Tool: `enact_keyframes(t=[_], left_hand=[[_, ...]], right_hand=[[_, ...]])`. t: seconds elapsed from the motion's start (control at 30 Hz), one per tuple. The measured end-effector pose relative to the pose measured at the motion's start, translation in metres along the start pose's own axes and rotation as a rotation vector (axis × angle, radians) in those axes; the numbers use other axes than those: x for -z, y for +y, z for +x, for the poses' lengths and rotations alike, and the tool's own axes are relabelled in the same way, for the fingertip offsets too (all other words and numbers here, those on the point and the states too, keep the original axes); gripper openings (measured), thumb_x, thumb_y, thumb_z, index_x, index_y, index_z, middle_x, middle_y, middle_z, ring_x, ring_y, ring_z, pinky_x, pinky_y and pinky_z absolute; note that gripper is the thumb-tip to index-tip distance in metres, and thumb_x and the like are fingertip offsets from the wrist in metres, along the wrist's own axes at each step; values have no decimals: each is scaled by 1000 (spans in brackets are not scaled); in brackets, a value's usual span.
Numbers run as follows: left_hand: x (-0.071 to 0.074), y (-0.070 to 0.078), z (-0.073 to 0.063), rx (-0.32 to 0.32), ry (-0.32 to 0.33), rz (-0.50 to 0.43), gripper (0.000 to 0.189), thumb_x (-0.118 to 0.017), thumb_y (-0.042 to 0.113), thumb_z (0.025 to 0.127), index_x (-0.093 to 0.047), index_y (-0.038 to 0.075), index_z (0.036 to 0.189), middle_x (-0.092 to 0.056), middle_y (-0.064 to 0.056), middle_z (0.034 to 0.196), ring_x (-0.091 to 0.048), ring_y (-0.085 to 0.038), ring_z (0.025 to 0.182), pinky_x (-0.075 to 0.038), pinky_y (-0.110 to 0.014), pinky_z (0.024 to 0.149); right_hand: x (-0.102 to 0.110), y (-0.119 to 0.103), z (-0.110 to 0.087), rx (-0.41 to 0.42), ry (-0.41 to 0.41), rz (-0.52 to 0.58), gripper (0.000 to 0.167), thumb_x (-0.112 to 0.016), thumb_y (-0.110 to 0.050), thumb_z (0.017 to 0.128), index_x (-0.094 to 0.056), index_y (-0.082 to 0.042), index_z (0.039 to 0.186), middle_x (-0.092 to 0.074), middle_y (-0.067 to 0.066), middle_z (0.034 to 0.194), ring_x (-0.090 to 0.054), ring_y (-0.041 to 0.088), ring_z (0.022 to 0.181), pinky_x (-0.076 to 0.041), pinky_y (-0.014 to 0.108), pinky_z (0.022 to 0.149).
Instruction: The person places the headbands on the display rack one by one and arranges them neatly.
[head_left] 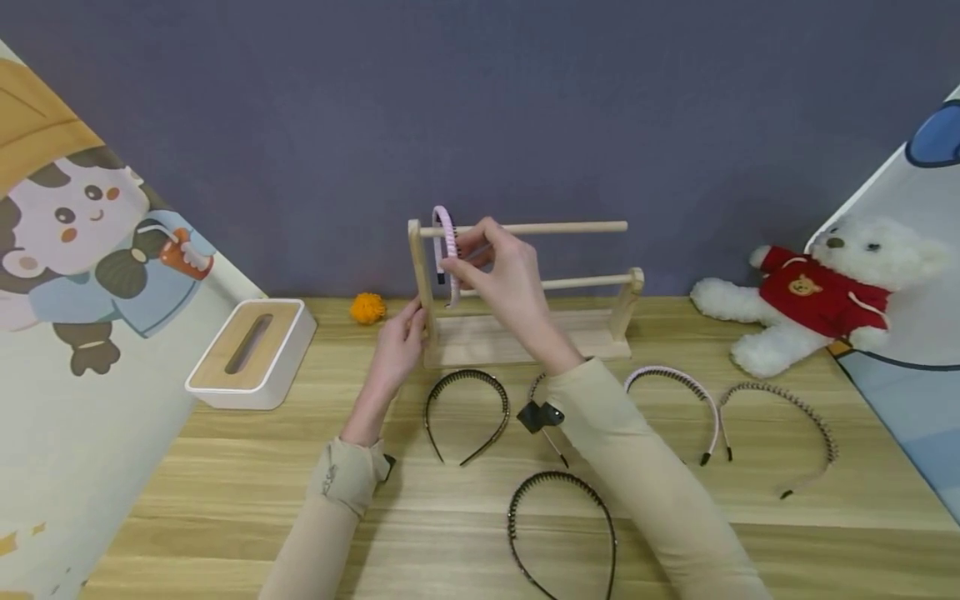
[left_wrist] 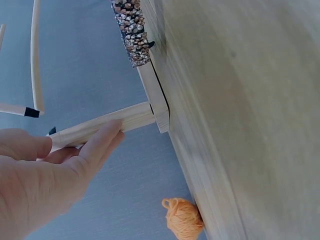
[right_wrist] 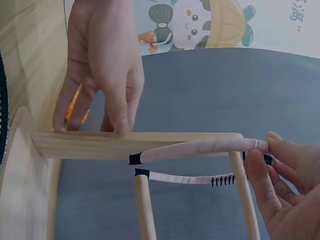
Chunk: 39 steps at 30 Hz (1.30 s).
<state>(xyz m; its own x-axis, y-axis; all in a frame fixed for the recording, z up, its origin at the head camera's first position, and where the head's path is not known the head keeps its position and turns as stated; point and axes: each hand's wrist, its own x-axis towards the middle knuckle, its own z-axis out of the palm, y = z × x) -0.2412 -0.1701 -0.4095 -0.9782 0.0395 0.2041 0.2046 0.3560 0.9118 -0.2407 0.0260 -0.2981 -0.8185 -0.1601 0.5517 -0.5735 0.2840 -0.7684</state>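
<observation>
A pink ribbon-wrapped headband with black tips hangs over the upper rod of a wooden rack, near its left end. My right hand pinches the headband's curved top between thumb and fingers; small black teeth show along its inner side in the right wrist view. My left hand grips the rack's left upright, thumb on one side and fingers on the other. The headband's tips reach down beside the lower rod.
Several headbands lie on the table in front, among them a black one, another pink one and a brown one. A tissue box and an orange yarn ball stand left; a white teddy bear sits right.
</observation>
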Motion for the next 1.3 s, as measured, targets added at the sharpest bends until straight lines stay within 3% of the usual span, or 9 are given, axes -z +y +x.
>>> enact_keyframes(t=[0.63,1.0,1.3], left_hand=[[0,1,0,15,-18,-18,45,-42,8,117,-44,-4,160,-54,-33,150,-57,-43,136,-61,-45,102],[1,2,-1,24,3,-6,45,-42,9,117,-44,-3,161,-55,-32,150,-61,-44,132,-62,-45,101],[0,1,0,21,5,-9,44,-43,8,117,-45,-3,160,-55,-31,151,-63,-45,129,-63,-44,100]], right_hand=[[-22,8,1,11,-38,-43,20,-81,-8,98,-69,0,112,-75,12,104,-74,22,85,-65,28,64],[-23,9,1,46,-47,-7,29,-78,-2,98,-67,2,125,-74,14,114,-72,25,98,-65,32,89],[-17,7,-3,22,-50,-24,32,-78,-5,100,-69,0,131,-74,13,123,-73,25,104,-64,26,91]])
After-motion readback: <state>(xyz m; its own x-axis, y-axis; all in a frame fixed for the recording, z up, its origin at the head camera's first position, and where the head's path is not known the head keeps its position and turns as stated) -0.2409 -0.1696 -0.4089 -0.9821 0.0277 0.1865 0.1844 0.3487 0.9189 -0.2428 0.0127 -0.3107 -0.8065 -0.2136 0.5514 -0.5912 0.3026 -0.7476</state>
